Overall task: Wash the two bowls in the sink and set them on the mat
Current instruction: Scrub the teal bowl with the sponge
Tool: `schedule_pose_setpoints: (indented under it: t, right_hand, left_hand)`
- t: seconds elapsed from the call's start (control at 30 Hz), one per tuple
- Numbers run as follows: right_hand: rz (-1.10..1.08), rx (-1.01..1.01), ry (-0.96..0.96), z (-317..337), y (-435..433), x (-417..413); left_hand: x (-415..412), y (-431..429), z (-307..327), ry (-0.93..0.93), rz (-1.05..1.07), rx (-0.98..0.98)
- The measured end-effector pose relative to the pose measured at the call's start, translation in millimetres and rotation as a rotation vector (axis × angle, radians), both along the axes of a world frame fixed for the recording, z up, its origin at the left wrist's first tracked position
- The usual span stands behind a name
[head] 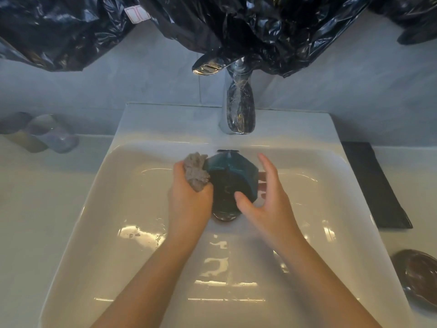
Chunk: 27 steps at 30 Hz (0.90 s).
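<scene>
A dark teal bowl is held tilted, its underside toward me, over the middle of the white sink below the tap. My right hand grips it, thumb on the base and fingers round the far rim. My left hand clutches a grey cloth pressed against the bowl's left side. A thin stream of water falls on the bowl's top edge. A second, brown bowl lies tilted on the counter at the right. A black mat lies on the counter right of the sink.
A chrome tap stands at the sink's back, its lever pointing left. Black plastic sheeting hangs over the wall above. Blurred pale containers sit on the counter at the left. The drain shows under the bowl.
</scene>
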State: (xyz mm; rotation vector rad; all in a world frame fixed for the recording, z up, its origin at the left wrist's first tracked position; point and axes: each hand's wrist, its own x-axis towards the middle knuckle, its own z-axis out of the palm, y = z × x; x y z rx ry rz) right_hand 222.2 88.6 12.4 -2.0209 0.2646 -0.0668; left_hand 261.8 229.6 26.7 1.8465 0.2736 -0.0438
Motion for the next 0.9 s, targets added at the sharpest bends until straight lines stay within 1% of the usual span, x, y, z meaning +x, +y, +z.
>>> schedule_pose_setpoints:
  t: [0.07,0.17,0.23,0.33,0.4,0.47,0.6,0.67,0.73,0.8,0.9]
  right_hand:
    - [0.079,-0.122,-0.018,3,-1,0]
    - [0.159,-0.29,-0.016,12,4,2]
    - [0.184,-0.388,0.013,18,7,3]
    - [0.186,-0.454,0.057,22,6,1]
    - [0.161,-0.455,0.042,20,6,-1]
    - [0.118,-0.406,0.026,17,5,-3]
    - [-0.018,-0.269,0.019,16,7,-2]
    - [-0.086,-0.223,-0.011,14,9,0]
    - [-0.152,-0.2,-0.02,12,12,0]
    - [-0.208,-0.201,-0.053,7,11,0]
    - [-0.269,-0.151,-0.063,-1,9,2]
  left_hand:
    - [11,14,10,-0.15,-0.143,0.22]
    - [20,20,23,-0.31,-0.405,0.595]
    - [23,19,28,-0.363,-0.546,0.72]
    - [25,18,31,-0.415,-0.677,0.777]
    - [26,17,31,-0.41,-0.697,0.715]
    - [25,17,29,-0.329,-0.639,0.58]
    - [17,15,16,-0.011,-0.371,0.252]
    - [9,9,6,0.14,-0.214,0.066]
    - [1,2,0,0.261,-0.115,-0.113]
    - [-6,-5,-7,0.321,-0.082,-0.28]
    - [-16,-10,-9,0.361,-0.077,-0.513]
